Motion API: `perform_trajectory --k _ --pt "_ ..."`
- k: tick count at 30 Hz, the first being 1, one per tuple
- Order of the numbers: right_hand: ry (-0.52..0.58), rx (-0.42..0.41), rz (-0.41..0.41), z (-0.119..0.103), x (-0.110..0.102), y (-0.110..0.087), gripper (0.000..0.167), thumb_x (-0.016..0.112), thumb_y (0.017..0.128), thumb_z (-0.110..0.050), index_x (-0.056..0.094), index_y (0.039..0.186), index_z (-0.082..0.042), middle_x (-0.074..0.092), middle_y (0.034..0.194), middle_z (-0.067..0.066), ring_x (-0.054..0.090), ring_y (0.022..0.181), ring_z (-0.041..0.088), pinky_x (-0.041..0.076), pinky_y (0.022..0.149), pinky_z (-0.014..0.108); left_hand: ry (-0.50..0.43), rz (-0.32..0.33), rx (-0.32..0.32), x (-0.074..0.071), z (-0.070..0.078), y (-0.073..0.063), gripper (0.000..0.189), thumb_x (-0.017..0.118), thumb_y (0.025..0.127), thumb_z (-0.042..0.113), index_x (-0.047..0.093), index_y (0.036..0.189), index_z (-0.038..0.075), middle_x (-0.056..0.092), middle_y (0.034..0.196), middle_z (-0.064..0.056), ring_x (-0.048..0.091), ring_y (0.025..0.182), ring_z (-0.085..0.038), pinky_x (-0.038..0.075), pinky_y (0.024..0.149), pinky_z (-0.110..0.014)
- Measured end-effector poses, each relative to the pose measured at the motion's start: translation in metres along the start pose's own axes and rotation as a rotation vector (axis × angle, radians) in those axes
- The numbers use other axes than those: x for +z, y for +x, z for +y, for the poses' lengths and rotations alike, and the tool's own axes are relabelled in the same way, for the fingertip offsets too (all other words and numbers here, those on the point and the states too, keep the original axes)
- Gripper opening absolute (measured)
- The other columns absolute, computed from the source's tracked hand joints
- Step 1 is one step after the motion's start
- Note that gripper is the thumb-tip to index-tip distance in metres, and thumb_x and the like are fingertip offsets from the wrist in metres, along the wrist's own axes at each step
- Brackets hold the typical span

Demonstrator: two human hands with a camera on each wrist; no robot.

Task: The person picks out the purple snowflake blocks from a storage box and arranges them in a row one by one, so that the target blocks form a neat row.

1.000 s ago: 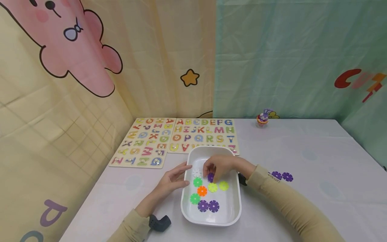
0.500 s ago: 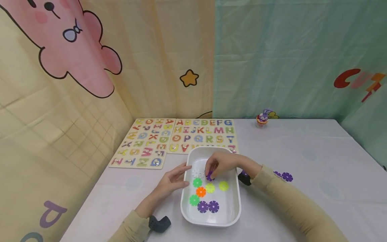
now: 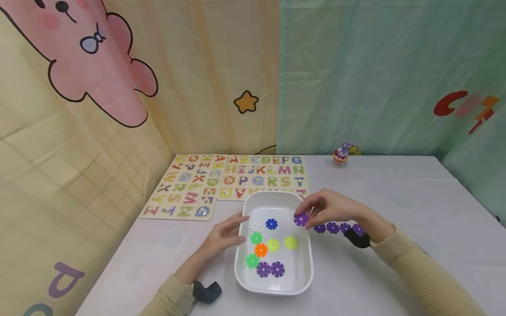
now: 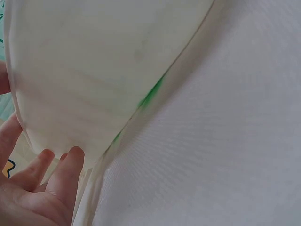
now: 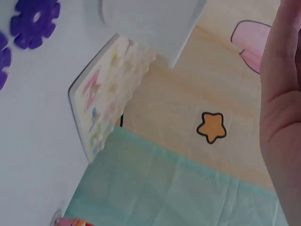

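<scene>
A white tub (image 3: 274, 285) stands at the table's middle with flat notched discs on its floor. My right hand (image 3: 332, 206) pinches a purple notched disc (image 3: 301, 219) above the tub's right rim. Fingers of my left hand (image 3: 225, 232) touch the tub's left side; in the left wrist view its fingertips lie against the outer wall (image 4: 103, 84). Inside are a blue disc (image 3: 271, 224), white discs (image 3: 257, 226), an orange disc (image 3: 261, 250), two yellow discs (image 3: 273, 245), two green discs (image 3: 253, 260) and two purple discs (image 3: 277, 269).
A row of several purple discs (image 3: 333, 227) lies on the table right of the tub, partly behind my right wrist. Two alphabet boards (image 3: 179, 186) lie behind the tub and to its left. A small rabbit figure (image 3: 340, 156) stands at the back edge.
My right hand has lifted the purple disc from the tub's floor and carried it right, to the rim. The blue disc has come into sight. My left hand stays at the tub's side.
</scene>
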State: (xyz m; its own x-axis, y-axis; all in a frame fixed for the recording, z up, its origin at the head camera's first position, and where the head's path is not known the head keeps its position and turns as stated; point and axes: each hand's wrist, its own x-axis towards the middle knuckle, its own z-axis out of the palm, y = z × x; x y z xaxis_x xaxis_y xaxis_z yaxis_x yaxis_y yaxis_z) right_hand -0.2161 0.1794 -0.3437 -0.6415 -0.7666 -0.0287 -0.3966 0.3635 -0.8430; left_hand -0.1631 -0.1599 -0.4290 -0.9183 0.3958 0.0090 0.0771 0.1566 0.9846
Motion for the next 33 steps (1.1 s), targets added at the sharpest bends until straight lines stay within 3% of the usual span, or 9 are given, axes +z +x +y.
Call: perform_trajectory --k 8,17,24,33 --pt "-0.148 -0.004 0.221 0.02 -0.015 -0.056 0.026 0.071 0.084 -0.019 0.068 0.11 -0.014 0.067 0.105 -0.002 0.063 0.09 0.012 0.055 0.08 0.028 0.007 0.004 -0.007 -0.001 -0.002 0.002 0.053 0.067 0.084 0.013 0.051 0.135 0.01 0.022 0.154 -0.009 0.028 0.137 -0.032 0.025 0.107 -0.055" --pt "-0.216 0.084 0.368 0.051 -0.017 -0.109 0.031 0.066 0.088 -0.017 0.064 0.117 -0.007 0.067 0.111 0.004 0.063 0.094 0.005 0.054 0.076 0.021 0.003 0.003 -0.009 -0.001 -0.002 0.001 0.054 0.067 0.083 0.014 0.051 0.135 0.009 0.023 0.154 -0.008 0.028 0.137 -0.032 0.026 0.107 -0.055" --pt "-0.25 0.213 0.433 0.071 -0.017 -0.14 0.037 0.065 0.089 -0.019 0.061 0.122 -0.004 0.062 0.118 0.016 0.057 0.096 -0.006 0.054 0.073 0.019 0.005 -0.005 0.005 -0.002 -0.002 0.002 0.053 0.067 0.084 0.013 0.051 0.135 0.011 0.023 0.154 -0.009 0.029 0.137 -0.032 0.026 0.107 -0.055" --pt "-0.381 0.318 0.458 0.097 -0.027 -0.165 0.044 0.067 0.087 -0.027 0.061 0.123 -0.004 0.06 0.121 0.017 0.047 0.098 -0.017 0.052 0.075 0.017 0.006 -0.01 0.015 -0.001 -0.003 0.003 0.052 0.065 0.085 0.01 0.051 0.135 0.009 0.023 0.153 -0.011 0.029 0.136 -0.033 0.026 0.107 -0.056"
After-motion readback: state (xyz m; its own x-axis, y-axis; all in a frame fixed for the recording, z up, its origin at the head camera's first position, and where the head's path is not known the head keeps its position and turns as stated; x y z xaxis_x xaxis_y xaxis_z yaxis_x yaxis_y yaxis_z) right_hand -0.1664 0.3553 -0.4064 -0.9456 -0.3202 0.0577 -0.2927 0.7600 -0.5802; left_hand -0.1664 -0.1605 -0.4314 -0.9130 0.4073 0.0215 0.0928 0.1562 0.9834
